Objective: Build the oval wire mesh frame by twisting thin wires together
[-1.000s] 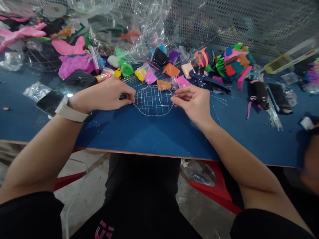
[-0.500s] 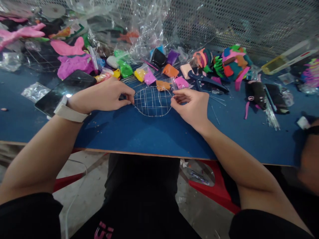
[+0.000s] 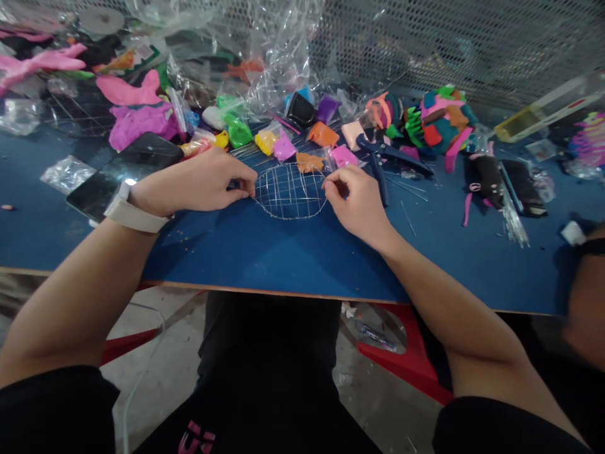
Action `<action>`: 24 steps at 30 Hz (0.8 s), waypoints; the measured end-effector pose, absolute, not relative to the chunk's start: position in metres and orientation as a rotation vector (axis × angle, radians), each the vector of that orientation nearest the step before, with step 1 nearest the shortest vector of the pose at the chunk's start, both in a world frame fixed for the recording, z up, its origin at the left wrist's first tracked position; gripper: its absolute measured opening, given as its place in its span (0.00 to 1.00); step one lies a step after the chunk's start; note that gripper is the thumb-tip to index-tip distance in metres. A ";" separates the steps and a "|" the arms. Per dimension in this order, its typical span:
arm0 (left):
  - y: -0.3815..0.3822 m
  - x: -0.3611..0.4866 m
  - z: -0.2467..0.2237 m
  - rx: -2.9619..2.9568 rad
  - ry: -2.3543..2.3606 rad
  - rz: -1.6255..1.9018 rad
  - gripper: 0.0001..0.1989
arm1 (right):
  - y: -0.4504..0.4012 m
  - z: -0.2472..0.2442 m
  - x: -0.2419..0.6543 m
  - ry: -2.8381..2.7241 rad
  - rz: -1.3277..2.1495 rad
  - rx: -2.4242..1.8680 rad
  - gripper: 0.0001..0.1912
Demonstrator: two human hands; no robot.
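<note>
An oval wire frame (image 3: 290, 191) with a crossed wire grid inside lies between my hands, just over the blue table. My left hand (image 3: 212, 181), with a pale band on its wrist, pinches the frame's left end between thumb and fingers. At the opposite end my right hand (image 3: 357, 198) has thumb and forefinger closed on the rim. Just beyond the frame are small packets of clay: an orange packet (image 3: 309, 162) and a pink packet (image 3: 344, 156). Blue-handled pliers (image 3: 394, 157) lie behind my right hand.
A black phone (image 3: 123, 173) lies by my left wrist. Loose wires (image 3: 407, 217) are scattered right of my right hand. A multicoloured clay model (image 3: 444, 120) and a small black figure (image 3: 486, 180) stand at the right. Another person's arm (image 3: 588, 296) shows at the right edge.
My right hand's fingers have shifted slightly along the frame's right end and curled in closer. The frame has tilted a little; my left hand stays in place.
</note>
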State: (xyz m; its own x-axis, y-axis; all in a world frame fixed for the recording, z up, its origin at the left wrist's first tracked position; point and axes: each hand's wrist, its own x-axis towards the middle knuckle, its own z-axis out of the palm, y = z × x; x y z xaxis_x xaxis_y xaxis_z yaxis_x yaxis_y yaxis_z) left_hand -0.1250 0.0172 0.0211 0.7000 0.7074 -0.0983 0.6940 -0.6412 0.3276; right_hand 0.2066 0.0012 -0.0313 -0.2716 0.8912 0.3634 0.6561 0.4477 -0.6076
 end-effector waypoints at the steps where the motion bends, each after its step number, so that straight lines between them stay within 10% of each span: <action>1: 0.017 -0.125 0.021 2.567 1.099 0.055 0.17 | 0.003 -0.032 0.207 -1.980 0.536 -1.311 0.08; 24: 0.017 -0.127 0.018 2.537 1.164 0.048 0.19 | 0.009 -0.035 0.216 -1.638 1.119 -1.215 0.10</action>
State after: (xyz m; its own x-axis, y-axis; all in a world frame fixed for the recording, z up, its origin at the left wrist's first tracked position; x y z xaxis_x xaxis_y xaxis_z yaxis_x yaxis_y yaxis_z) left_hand -0.1265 0.0172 0.0185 0.6623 0.7408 -0.1125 0.7289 -0.6022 0.3255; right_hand 0.2159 0.0093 -0.0349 -0.2253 0.9702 0.0893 0.2698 0.1502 -0.9511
